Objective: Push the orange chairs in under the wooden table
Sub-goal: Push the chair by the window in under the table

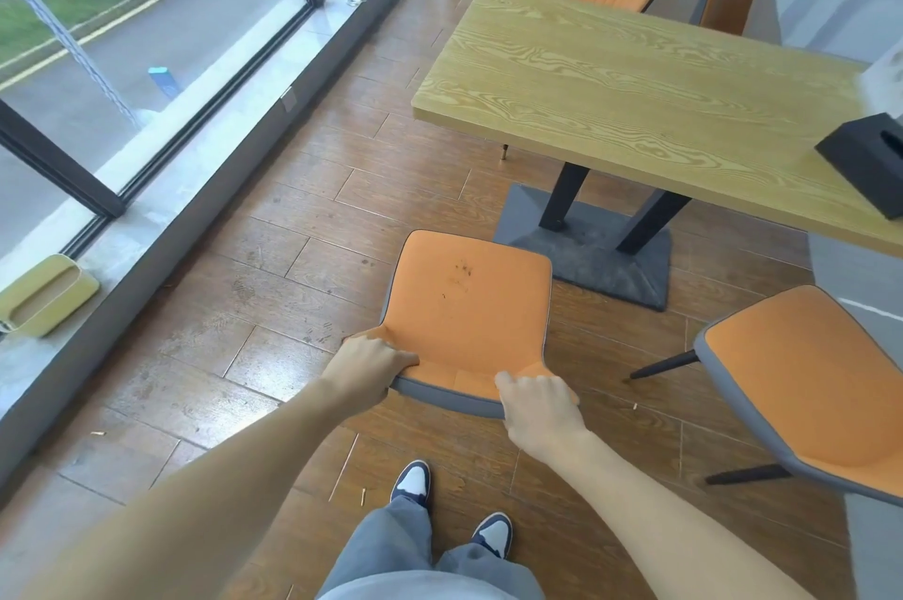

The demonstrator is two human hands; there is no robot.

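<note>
Both hands, left (374,367) and right (537,409), clamp chair 1's (469,306) backrest, fingers curled over. Next: shove toward 1 o'clock, under the table (635,76).

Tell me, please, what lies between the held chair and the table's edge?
Only bare wooden floor separates the held chair from the wooden table, per the head view.

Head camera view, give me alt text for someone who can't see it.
Seen from above, a person's left hand and right hand grip the backrest top of an orange chair standing short of a wooden table. A second orange chair stands to the right, two more sit across the table, and a black tissue box rests on it.
</note>
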